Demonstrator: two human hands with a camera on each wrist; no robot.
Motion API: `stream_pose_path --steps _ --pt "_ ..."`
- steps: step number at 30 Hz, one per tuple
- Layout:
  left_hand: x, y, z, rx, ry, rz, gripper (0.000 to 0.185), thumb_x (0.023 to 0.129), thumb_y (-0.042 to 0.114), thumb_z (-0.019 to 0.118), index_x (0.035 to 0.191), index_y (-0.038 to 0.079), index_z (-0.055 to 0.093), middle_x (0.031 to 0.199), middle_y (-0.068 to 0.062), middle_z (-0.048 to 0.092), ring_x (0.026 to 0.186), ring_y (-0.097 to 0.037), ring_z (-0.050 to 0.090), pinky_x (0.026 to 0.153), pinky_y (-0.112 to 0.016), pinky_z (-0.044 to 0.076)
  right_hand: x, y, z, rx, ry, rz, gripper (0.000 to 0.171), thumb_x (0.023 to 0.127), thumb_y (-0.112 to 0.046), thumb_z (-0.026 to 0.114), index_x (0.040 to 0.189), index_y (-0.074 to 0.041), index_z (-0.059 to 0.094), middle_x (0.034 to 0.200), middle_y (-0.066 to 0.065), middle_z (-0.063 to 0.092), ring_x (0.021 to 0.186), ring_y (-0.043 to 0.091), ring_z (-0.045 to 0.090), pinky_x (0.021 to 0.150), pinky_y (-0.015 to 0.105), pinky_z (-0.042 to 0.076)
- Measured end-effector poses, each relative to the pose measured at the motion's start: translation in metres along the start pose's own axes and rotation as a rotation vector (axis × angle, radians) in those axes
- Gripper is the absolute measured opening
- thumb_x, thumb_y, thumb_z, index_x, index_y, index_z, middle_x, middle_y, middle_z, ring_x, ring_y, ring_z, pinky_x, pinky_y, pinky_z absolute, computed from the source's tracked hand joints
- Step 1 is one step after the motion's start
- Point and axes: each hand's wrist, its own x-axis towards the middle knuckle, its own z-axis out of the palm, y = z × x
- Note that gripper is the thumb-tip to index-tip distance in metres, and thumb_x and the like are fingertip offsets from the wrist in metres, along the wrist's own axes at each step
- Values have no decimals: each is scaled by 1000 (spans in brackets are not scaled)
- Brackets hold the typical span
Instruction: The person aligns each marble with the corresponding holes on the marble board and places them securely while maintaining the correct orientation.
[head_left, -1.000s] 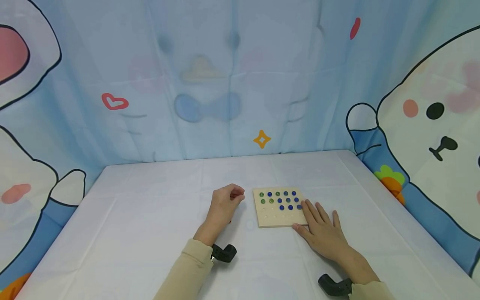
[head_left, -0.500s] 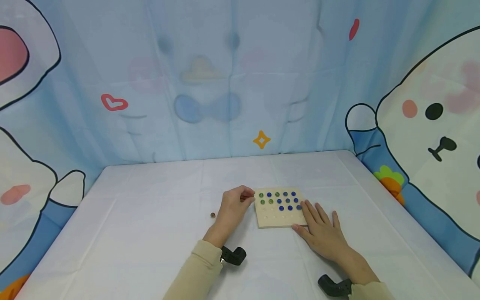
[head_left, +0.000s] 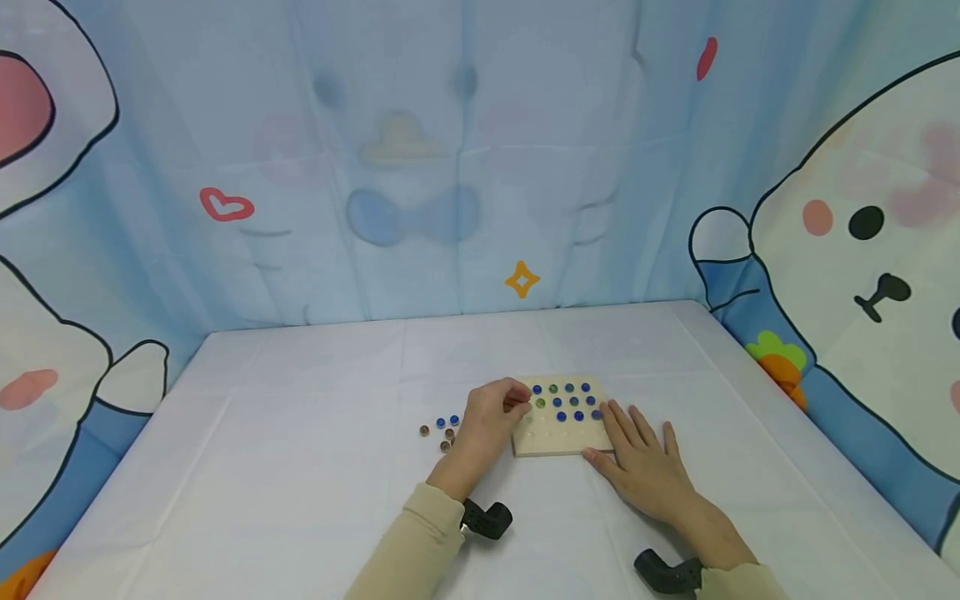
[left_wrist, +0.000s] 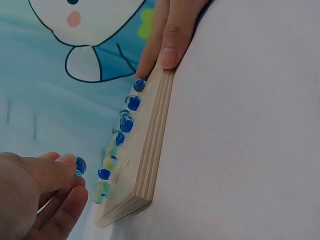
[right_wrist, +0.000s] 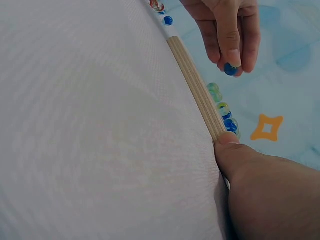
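Between thumb and fingers my left hand (head_left: 487,419) pinches a blue marble (left_wrist: 80,166), held just above the left side of a pale wooden board (head_left: 555,440). Rows of blue and green marbles (head_left: 574,402) sit in the board's hollows, mostly in its far rows; the near hollows that show hold none. My left hand covers part of the board's left edge in the head view. My right hand (head_left: 647,462) lies with straight, spread fingers at the board's right edge, its thumb (right_wrist: 229,138) against the near corner.
Loose marbles lie on the white-covered table (head_left: 285,467) left of my left hand: two blue marbles (head_left: 441,422) and several brownish ones (head_left: 424,431). A blue cartoon curtain (head_left: 420,250) hangs behind the table's far edge. Both wrists carry black mounts (head_left: 489,521).
My left hand has moved right, from beside the board to over its left edge. Loose marbles it had hidden now show behind it. My right hand has stayed put.
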Motion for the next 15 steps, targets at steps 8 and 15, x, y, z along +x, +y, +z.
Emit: stream_pose_path --steps 8,15 --pt "2 0 10 -1 8 31 13 90 7 71 103 8 71 95 0 72 86 -4 63 76 -15 53 0 0 0 5 -5 -2 86 98 -60 45 156 -1 23 162 22 22 148 48 15 112 76 0" --pt "2 0 20 -4 2 48 9 89 6 72 98 8 71 91 0 71 81 -3 61 73 -14 51 -1 1 0 4 -3 -2 85 98 -60 44 156 -1 23 162 22 23 148 48 15 112 76 0"
